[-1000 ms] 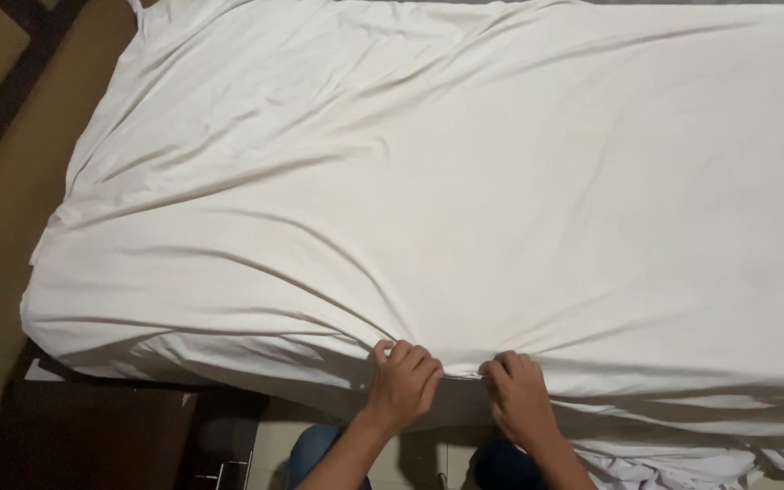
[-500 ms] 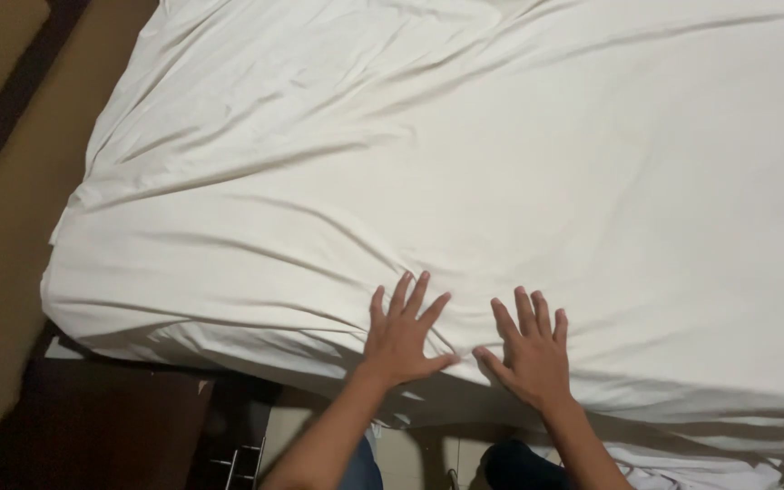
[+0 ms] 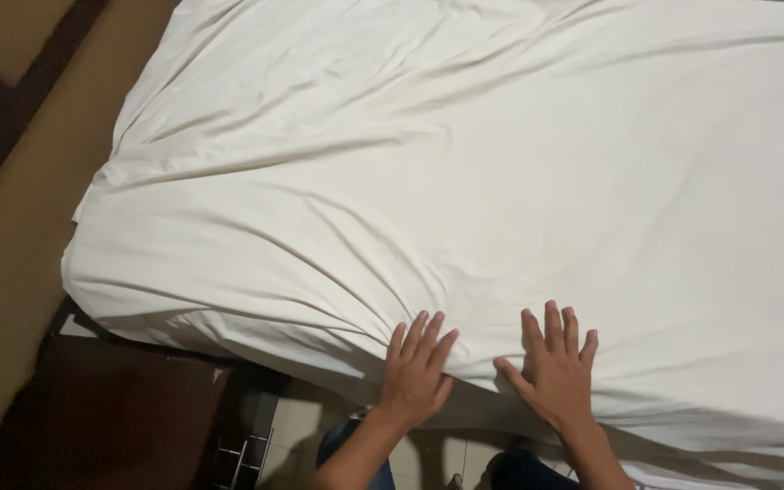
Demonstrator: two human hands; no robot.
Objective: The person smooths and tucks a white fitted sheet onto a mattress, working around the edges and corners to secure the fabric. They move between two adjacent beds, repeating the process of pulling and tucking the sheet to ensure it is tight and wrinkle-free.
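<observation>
White bedsheet (image 3: pixel 465 181) covers the mattress; my left hand (image 3: pixel 416 377) and right hand (image 3: pixel 555 372) press it flat, fingers spread, grasping nothing.

A white, creased sheet (image 3: pixel 465 181) is lying spread flat across the bed, folds fanning from its 6 o'clock edge.

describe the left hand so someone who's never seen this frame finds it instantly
Start at the white sheet covering the bed and filling most of the view, then follow its near edge at the bottom. Two bare hands lie flat there, palms down, fingers spread. The left hand is the one nearer the sheet's rumpled corner, where the creases fan out; the right hand lies on smoother cloth.
</observation>
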